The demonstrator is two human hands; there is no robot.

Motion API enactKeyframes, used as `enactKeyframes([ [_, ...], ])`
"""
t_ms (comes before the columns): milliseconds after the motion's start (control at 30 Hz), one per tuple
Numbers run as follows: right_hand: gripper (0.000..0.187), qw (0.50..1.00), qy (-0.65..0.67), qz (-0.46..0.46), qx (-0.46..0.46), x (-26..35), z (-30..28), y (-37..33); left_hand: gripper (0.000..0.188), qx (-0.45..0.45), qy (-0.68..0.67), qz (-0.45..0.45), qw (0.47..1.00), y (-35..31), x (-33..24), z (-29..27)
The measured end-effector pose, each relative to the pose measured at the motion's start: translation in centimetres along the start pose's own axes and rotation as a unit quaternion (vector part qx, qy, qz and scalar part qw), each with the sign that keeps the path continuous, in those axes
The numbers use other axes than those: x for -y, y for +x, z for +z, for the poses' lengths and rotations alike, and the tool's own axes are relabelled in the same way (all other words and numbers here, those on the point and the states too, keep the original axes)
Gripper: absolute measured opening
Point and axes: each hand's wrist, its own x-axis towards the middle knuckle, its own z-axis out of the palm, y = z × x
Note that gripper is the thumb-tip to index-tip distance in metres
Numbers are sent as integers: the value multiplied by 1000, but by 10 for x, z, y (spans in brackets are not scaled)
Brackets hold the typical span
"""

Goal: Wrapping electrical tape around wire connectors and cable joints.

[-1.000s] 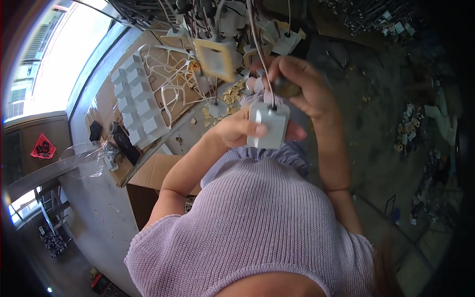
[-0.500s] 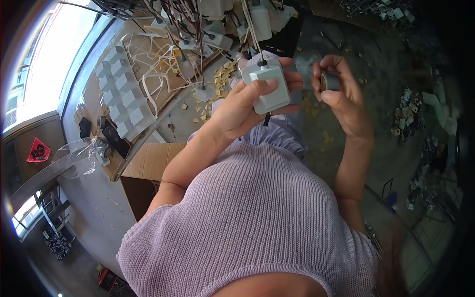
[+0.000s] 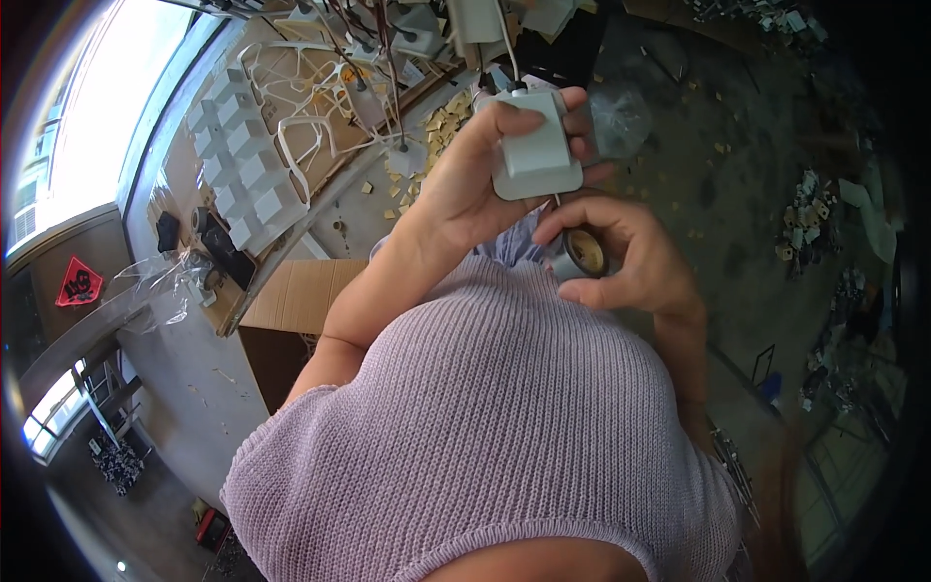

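Note:
Held in my left hand (image 3: 464, 160) is a pale rectangular plastic box (image 3: 539, 155) with rounded corners. My thumb presses on its face while the fingers support it from behind. A light cable (image 3: 508, 44) runs up from a dark fitting at the box's far end. Below and to the right, my right hand (image 3: 635, 254) grips a roll of grey tape (image 3: 583, 254) between thumb and fingers, its core facing up. The roll is close to the near end of the box, where a thin pale piece sticks out by my right fingertips.
White moulded trays (image 3: 239, 175) and looped white cables (image 3: 301, 126) lie on the bench at the left. Small yellowish pieces (image 3: 441, 126) are scattered beyond my left hand. A cardboard box (image 3: 299, 296) stands by my left elbow. Piles of metal parts (image 3: 807, 218) lie at the right.
My right hand has brought the tape roll leftward and nearer my body, below the plastic box. The left hand has turned the box slightly, and its near end has shifted right.

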Motion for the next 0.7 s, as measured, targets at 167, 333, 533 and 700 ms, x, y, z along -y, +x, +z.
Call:
enactKeyframes([
  [167,40,981,-154,-115,12,-1,2,-1,51,53,-140,-71,986,-2,-2,-1],
  [333,42,997,-20,-74,-27,-5,-6,-10,53,-11,156,67,985,-9,-5,0],
  [533,50,943,-80,-181,-268,21,-17,2,56,-13,513,124,849,-25,-1,10],
  [700,52,922,-233,-221,-217,35,-12,23,63,-20,639,260,724,-29,15,6],
])
